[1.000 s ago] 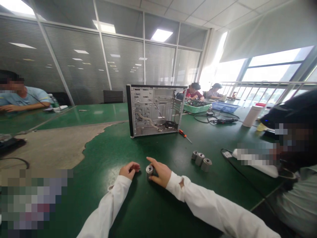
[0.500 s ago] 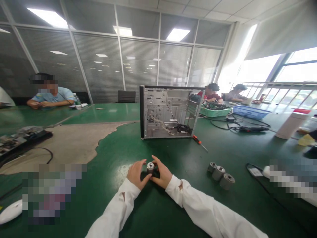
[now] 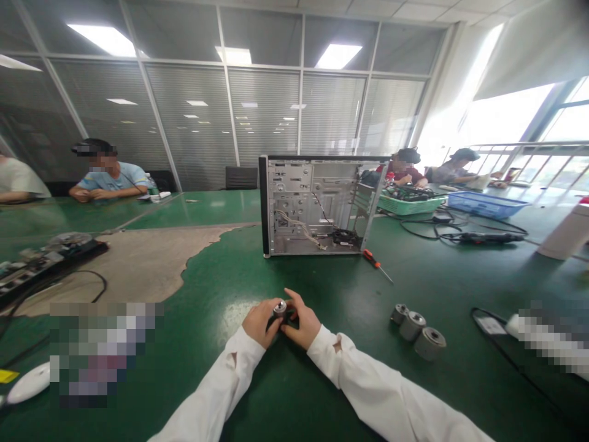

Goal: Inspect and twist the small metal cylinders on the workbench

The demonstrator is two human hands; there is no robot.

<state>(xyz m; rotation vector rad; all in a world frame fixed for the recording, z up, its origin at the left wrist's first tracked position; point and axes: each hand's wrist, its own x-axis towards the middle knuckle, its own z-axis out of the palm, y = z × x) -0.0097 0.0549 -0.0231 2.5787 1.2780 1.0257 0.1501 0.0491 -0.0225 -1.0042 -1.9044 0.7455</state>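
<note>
A small silvery metal cylinder [image 3: 279, 309] with a dark hole in its top stands upright between my hands. My left hand [image 3: 261, 323] is closed on it, thumb in front and fingers round the far side. My right hand [image 3: 302, 322] is just to the right of the cylinder. Its index finger stretches out and its thumb stays apart from the fingers, with a gap in between. Whether its fingertips touch the cylinder I cannot tell. Three more metal cylinders [image 3: 413, 325] of growing size stand in a slanting row farther right.
Beyond my hands stands an open computer case [image 3: 324, 205], with a red-handled screwdriver [image 3: 377, 264] by its right corner. A green basket [image 3: 411, 204] and a blue basket [image 3: 488, 205] are at the back right. Circuit boards [image 3: 50, 258] lie left. Several people sit around the table.
My left hand has closed in on the cylinder, which now tilts less clear of its fingers. My right hand has barely moved. The view has turned slightly left.
</note>
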